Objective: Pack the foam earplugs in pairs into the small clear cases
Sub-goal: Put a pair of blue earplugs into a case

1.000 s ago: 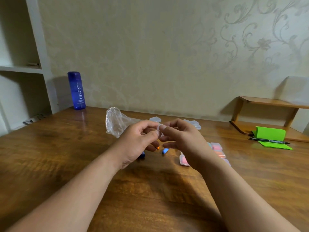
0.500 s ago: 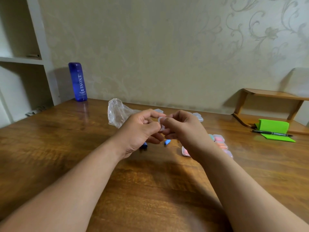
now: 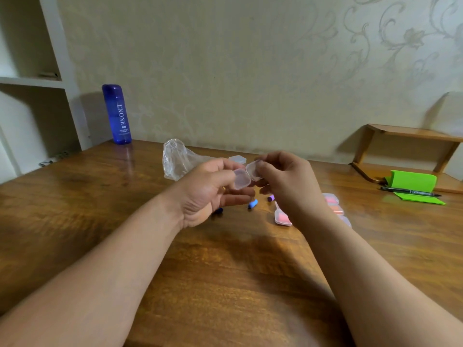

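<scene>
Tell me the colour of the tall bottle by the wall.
The bottle is translucent blue with white lettering; head view.

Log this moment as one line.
clear case: open; left hand: pinches one half; right hand: pinches other half; blue earplug: on table

Home room, patterned wallpaper, wooden table, wall shelves

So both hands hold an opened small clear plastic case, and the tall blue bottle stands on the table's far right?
No. The head view shows the tall blue bottle at the wooden table's far left; left hand and right hand do hold the opened clear case.
</scene>
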### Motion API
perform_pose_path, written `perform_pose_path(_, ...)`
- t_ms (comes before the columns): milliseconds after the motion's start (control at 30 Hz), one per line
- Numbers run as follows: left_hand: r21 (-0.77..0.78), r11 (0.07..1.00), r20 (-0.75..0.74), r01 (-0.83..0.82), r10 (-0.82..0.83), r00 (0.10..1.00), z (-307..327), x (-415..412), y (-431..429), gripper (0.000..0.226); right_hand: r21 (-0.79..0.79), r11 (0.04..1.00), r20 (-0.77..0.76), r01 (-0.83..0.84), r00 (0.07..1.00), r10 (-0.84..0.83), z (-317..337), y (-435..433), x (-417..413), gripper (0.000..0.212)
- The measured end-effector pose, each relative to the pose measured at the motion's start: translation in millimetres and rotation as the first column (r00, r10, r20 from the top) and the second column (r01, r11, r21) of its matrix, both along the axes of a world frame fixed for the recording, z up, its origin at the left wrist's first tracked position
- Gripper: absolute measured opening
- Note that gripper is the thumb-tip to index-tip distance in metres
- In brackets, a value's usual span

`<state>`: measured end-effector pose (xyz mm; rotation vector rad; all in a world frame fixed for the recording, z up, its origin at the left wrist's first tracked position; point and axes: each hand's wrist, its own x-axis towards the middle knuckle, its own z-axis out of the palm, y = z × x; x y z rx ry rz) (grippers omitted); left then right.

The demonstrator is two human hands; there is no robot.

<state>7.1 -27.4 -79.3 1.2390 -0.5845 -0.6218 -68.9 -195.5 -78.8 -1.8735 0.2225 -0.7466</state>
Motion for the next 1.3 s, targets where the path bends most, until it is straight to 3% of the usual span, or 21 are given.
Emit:
perform_pose_path(100, 0.078, 0.987, 0.006, 0.139, -0.139, 0.99, -3.1, -8.0, -2.9, 0.033, 0.001, 0.998, 0.035, -0.061, 0.998, 0.061, -0.8, 4.9, 0.1, 0.009)
perform_pose_path(233, 0.037, 0.968, -0.054, 0.249, -0.247, 0.968, -2.5, -6.7, -5.2, 0.024, -0.064, 0.994, 0.039, -0.092, 0.995, 0.095, -4.6, 8.8, 2.1, 0.011)
perform_pose_path(367, 0.001, 0.985, -0.131, 0.175, -0.173, 0.976, 0.3, 3.0, -3.0, 0.049, 0.012, 0.991, 0.047, -0.132, 0.99, 0.131, -0.8, 3.5, 0.6, 0.02)
perform_pose_path(467, -0.096, 0.995, -0.254, -0.01, -0.015, 0.967, 2.6, 12.1, 4.1, 0.052, -0.228, 0.973, -0.003, 0.047, 0.999, -0.049, -6.1, -4.3, 4.9, 0.017)
perform_pose_path(533, -0.161, 0.98, -0.334, -0.114, 0.054, 0.941, 4.9, 17.3, 9.2, 0.048, -0.503, 0.86, -0.094, 0.089, 0.983, -0.157, -12.5, -5.3, 7.6, 0.014)
perform_pose_path(600, -0.194, 0.963, -0.39, -0.189, 0.101, 0.915, 7.0, 21.2, 11.7, 0.045, -0.677, 0.736, -0.236, -0.003, 0.948, -0.213, -16.4, -4.9, 10.1, 0.019)
perform_pose_path(700, -0.201, 0.949, -0.428, -0.242, 0.137, 0.893, 8.0, 22.2, 11.4, 0.047, -0.763, 0.629, -0.401, -0.148, 0.871, -0.282, -15.8, -3.8, 13.1, 0.025)
perform_pose_path(867, -0.188, 0.957, -0.402, -0.221, 0.131, 0.906, 7.0, 21.1, 8.8, 0.043, -0.805, 0.564, -0.428, -0.185, 0.84, -0.335, -13.6, 1.9, 14.7, 0.025)
perform_pose_path(967, -0.176, 0.959, -0.393, -0.221, 0.137, 0.909, 5.7, 21.6, 8.6, 0.04, -0.803, 0.568, -0.433, -0.182, 0.833, -0.345, -11.3, 6.5, 13.5, 0.02)
perform_pose_path(1100, -0.163, 0.963, -0.385, -0.217, 0.14, 0.912, 4.0, 20.5, 7.9, 0.039, -0.741, 0.648, -0.468, -0.176, 0.827, -0.311, -8.3, 14.2, 8.7, 0.031)
perform_pose_path(1300, -0.153, 0.965, -0.394, -0.213, 0.138, 0.909, 2.2, 19.3, 6.9, 0.043, -0.669, 0.726, -0.456, -0.161, 0.86, -0.229, -12.0, 14.1, 8.5, 0.024)
